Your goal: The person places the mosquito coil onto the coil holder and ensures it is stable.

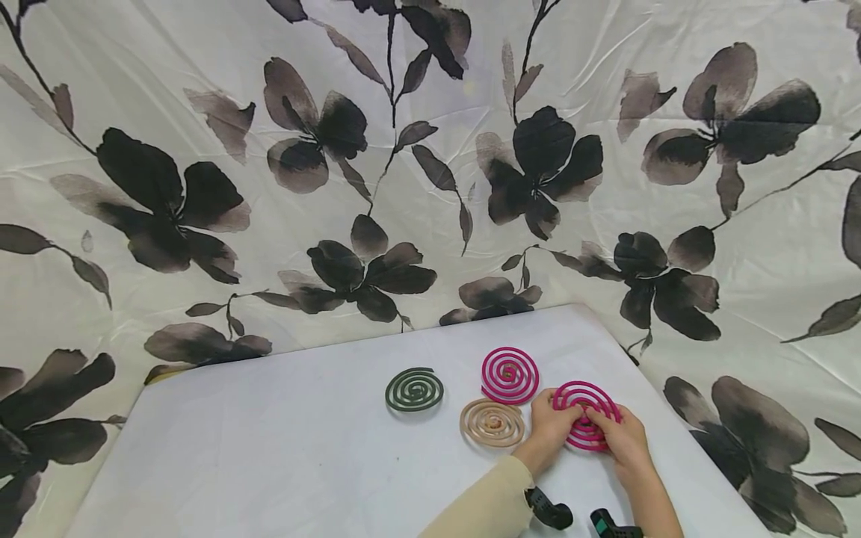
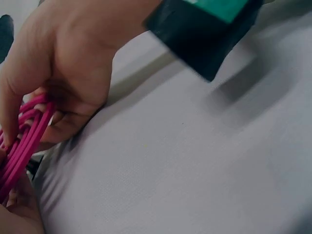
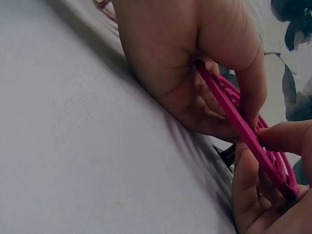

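Observation:
Near the right side of the white table, my left hand [image 1: 550, 423] and right hand [image 1: 627, 437] grip a pink mosquito coil [image 1: 585, 400] from its two sides. Both thumbs lie over its face near the centre, with fingers behind it. The wrist views show this coil [image 2: 29, 134] tilted, raised off the table; its edge [image 3: 243, 129] faces the right wrist camera. Left of my left hand, a tan coil [image 1: 493, 424] lies flat. Another pink coil [image 1: 510, 376] lies just behind the tan one, and a green coil [image 1: 414, 389] is farther left.
The white table [image 1: 269, 441] extends well to the left of the coils, and its right edge runs close to my right hand. A cloth with dark flowers [image 1: 430, 187] hangs behind the table. Black wrist devices [image 1: 550, 509] sit below both hands.

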Demonstrator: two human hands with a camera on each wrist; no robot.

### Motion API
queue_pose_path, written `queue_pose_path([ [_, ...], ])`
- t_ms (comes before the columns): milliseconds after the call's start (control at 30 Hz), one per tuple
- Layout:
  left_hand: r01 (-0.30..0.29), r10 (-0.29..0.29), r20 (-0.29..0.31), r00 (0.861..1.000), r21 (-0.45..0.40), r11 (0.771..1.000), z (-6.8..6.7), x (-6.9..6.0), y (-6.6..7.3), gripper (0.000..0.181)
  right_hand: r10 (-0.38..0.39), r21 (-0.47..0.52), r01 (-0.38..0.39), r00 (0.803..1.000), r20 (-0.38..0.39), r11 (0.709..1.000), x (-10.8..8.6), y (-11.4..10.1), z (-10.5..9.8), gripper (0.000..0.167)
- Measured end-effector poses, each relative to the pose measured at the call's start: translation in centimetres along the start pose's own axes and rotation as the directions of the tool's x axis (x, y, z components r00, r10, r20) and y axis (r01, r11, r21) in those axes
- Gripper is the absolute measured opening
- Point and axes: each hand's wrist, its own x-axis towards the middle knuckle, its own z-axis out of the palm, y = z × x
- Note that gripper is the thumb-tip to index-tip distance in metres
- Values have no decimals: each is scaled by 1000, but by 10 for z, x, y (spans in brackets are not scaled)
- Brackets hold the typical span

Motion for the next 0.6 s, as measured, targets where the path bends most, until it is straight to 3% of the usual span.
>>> queue_pose_path([
  [233, 1, -1, -42, 999, -12, 1000, -4, -3, 4, 28, -7, 1, 7, 1000, 8, 1000, 2, -1, 5, 65],
  [600, 56, -56, -4, 998, 34, 998, -12, -4, 10, 28, -18, -27, 19, 999, 31, 999, 2, -1, 6, 61],
])
